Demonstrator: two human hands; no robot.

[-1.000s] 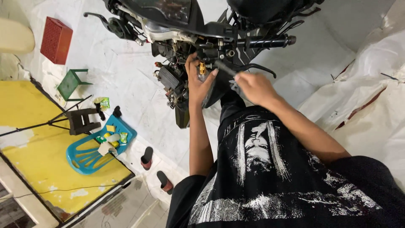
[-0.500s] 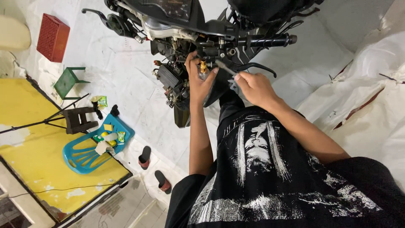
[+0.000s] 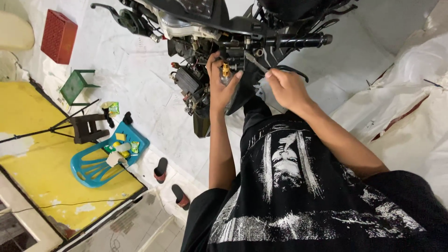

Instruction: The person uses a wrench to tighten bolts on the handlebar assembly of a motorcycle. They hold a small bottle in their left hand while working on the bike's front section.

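A black motorcycle with its panels off stands in front of me, wiring and a black box exposed. My left hand is closed around a small part with a brass-coloured tip, held up against the bike's open front. My right hand grips a slim metal tool, a screwdriver by its look, whose tip points into the frame beside the brass part. The black handlebar grip juts out just above my right hand.
On the white floor at left lie a red crate, a green stool, a dark low stool and a tipped blue plastic chair holding small packets. Two sandals lie near a yellow painted patch. White sheeting covers the right.
My view has drifted slightly; both hands stay at the bike's front. The left hand has shifted its hold so the brass tip shows above the fingers. The tool remains angled into the frame.
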